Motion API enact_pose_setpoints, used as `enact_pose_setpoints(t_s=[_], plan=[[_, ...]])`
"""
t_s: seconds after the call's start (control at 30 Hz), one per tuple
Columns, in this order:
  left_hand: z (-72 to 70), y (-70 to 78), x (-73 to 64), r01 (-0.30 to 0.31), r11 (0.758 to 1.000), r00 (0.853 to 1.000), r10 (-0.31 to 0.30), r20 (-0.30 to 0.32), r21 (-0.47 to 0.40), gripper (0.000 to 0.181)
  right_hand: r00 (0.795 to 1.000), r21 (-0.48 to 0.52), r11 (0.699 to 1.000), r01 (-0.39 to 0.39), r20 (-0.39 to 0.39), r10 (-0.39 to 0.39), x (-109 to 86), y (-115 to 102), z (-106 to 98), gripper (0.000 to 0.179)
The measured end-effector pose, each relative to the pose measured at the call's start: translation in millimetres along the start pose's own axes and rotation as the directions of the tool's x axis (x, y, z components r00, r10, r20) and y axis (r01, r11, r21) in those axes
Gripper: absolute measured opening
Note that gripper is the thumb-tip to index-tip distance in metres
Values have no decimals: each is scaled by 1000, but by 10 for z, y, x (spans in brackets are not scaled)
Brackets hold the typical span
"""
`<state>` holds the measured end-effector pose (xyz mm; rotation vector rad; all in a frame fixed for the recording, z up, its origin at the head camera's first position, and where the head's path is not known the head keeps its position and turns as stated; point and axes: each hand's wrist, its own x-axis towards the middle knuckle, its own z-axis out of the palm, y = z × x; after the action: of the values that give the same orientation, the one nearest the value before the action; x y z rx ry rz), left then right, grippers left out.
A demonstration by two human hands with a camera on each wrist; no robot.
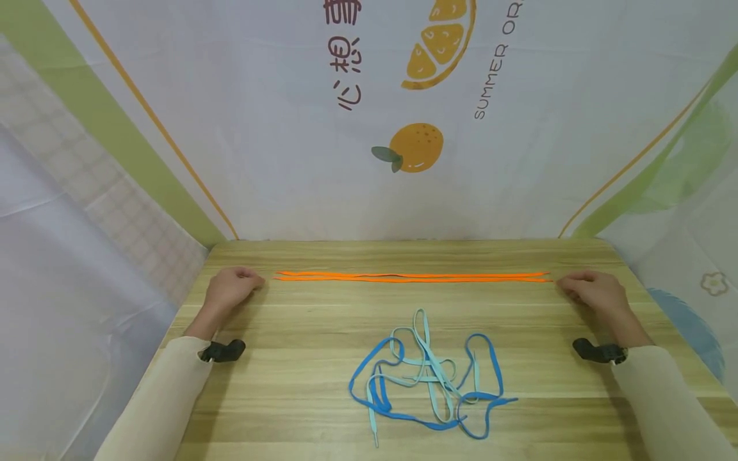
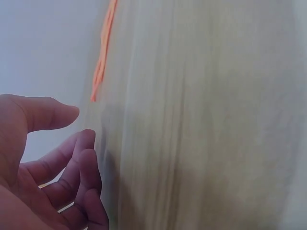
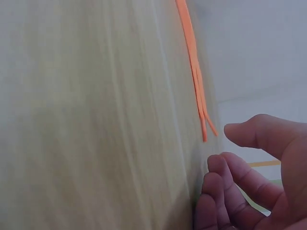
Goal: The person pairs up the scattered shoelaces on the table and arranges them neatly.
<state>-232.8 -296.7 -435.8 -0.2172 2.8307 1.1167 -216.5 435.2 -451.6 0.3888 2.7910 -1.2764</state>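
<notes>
Orange laces (image 1: 369, 278) are lying pretty straight, side by side, near the bench's (image 1: 277, 365) far edge. Left grip (image 1: 229, 289) and right grip (image 1: 599, 296) are just chilling beside opposite ends, loosely curled and released.

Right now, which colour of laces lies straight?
The orange laces: they run straight, side by side, while the blue lacing and mint lacing loop and tangle.
</notes>
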Motion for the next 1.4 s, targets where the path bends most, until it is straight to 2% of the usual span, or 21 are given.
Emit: enact_pose_setpoints(t_s=[0.1,0.2,0.3,0.4,0.5,0.63,0.9,1.03,1.17,1.4], plan=[[23,30,-67,6,1000,1000,-7,-8,-31,43,1000,17,1000,20,1,-20,-62,-6,30,58],[49,80,-136,-21,997,1000,20,-6,-72,41,999,45,998,44,-11,-44,-125,-27,66,56],[83,164,-210,-71,991,997,75,31,-111,42,997,84,993,82,-15,-81,-205,-82,111,52],[142,264,-285,-137,982,986,148,76,-133,46,993,103,988,114,3,-115,-302,-186,172,51],[233,374,-375,-177,967,973,201,117,-185,48,988,103,984,145,37,-149,-383,-313,264,52],[383,521,-487,-190,948,958,235,162,-254,48,979,92,979,180,83,-188,-465,-462,423,50],[730,828,-650,-241,931,936,297,187,-275,38,943,49,953,298,141,-302,-647,-773,694,42],[900,969,-763,-276,922,919,336,206,-271,33,925,49,939,340,160,-343,-743,-934,820,36],[1046,1093,-875,-327,910,895,385,224,-257,30,909,76,927,366,184,-374,-845,-1059,957,31],[1255,1240,-1026,-427,869,835,485,260,-250,27,875,110,903,415,222,-430,-1010,-1229,1160,22]])
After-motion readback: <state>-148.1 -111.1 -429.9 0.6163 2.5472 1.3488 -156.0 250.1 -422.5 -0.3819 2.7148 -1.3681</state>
